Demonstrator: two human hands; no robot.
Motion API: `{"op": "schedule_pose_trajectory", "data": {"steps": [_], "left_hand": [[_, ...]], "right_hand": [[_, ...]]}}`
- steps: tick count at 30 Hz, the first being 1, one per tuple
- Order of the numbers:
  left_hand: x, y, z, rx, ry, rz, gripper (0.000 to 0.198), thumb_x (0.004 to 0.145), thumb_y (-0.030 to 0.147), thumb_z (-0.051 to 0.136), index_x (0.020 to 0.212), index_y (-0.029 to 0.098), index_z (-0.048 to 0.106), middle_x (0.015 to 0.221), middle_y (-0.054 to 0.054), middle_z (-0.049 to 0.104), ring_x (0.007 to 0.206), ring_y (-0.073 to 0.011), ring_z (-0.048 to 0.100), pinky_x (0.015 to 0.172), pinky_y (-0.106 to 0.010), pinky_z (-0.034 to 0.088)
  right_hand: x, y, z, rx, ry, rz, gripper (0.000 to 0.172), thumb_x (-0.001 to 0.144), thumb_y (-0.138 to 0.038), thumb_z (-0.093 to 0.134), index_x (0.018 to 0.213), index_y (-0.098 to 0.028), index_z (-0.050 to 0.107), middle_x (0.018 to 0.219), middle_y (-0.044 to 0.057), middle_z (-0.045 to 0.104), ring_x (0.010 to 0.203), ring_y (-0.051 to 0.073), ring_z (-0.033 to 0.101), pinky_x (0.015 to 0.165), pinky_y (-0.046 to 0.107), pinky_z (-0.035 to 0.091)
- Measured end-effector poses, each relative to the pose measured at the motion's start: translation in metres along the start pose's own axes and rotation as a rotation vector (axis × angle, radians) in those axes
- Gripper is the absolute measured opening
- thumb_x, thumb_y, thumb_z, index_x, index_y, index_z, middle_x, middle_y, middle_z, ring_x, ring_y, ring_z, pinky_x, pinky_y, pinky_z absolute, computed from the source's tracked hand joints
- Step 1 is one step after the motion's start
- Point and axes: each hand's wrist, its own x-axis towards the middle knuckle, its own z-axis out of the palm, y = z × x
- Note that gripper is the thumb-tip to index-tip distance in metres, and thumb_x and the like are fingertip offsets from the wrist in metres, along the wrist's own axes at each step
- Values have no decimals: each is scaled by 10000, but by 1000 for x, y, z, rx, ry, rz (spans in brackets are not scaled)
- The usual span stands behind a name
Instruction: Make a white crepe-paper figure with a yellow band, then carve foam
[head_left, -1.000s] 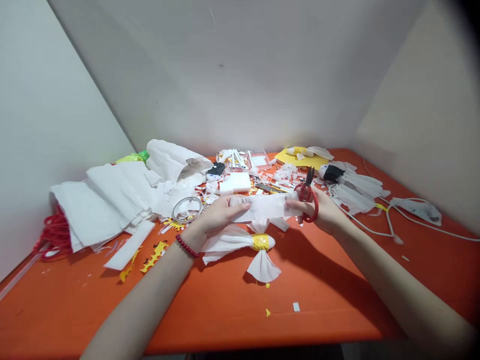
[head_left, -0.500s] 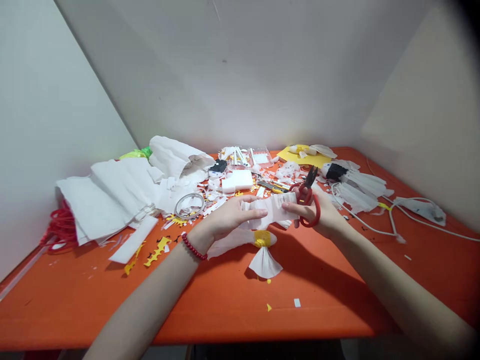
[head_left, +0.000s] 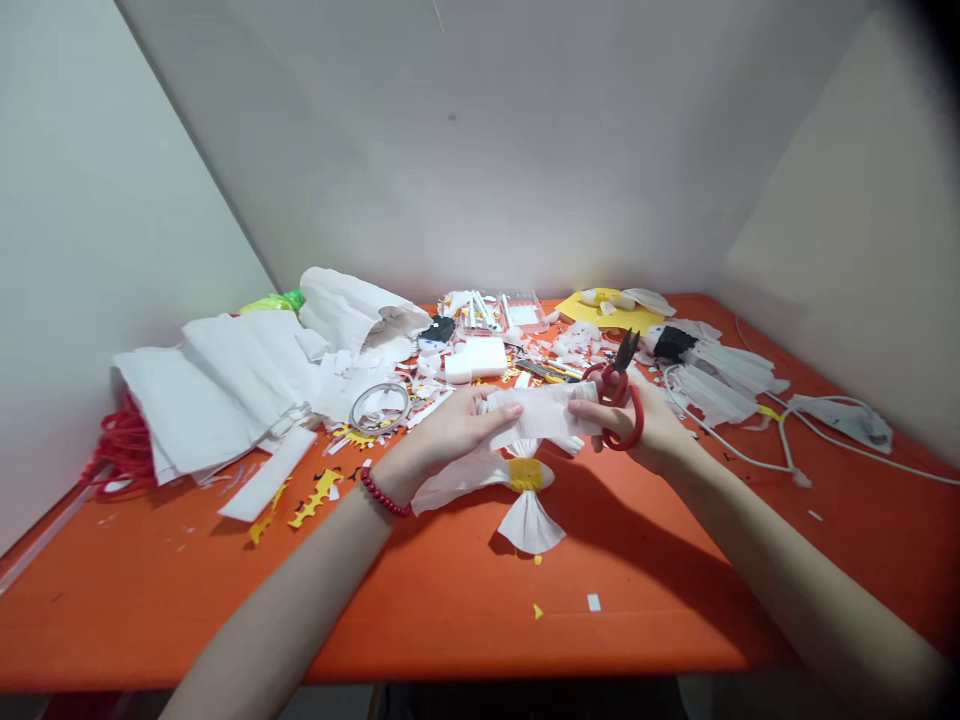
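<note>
Between both hands a strip of white crepe paper (head_left: 541, 412) is held out flat above the table. My left hand (head_left: 457, 428) pinches its left end between thumb and fingers. At the right end, my right hand (head_left: 634, 415) grips the paper with its thumb while also holding red-handled scissors (head_left: 628, 400), dark blades pointing up and away. Just below the strip lies a white paper fish (head_left: 526, 475) with a yellow band, a fan-shaped fin toward me and a long tail to the left, partly hidden by my left hand.
White paper sheets (head_left: 225, 385), red cord (head_left: 124, 445) and a tape roll (head_left: 380, 409) lie left. Foam blocks (head_left: 477, 360), a utility knife (head_left: 546, 372) and scraps spread behind my hands. A black-and-white paper fish (head_left: 673, 345) and a white cable (head_left: 731, 455) are right.
The paper strip is pulled straighter and smoother between my hands, where it was more crumpled before. Both hands have shifted only slightly, still holding it, with the scissors in the right.
</note>
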Motion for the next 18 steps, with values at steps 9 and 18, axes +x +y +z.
{"op": "schedule_pose_trajectory", "data": {"steps": [9, 18], "left_hand": [[0, 2, 3, -70, 43, 20, 333, 796, 430, 604, 966, 151, 667, 995, -71, 654, 747, -173, 595, 607, -236, 436], [-1, 5, 3, -189, 75, 36, 220, 782, 305, 636, 927, 148, 690, 1213, -97, 568, 606, -85, 580, 564, -224, 457]], "right_hand": [[2, 4, -1, 22, 26, 2, 406, 664, -427, 714, 689, -185, 389, 522, -51, 480, 391, 114, 515, 364, 219, 359], [3, 3, -6, 91, 65, -97, 369, 682, -355, 686, 700, -203, 350, 529, -62, 479, 397, 104, 493, 373, 224, 370]]}}
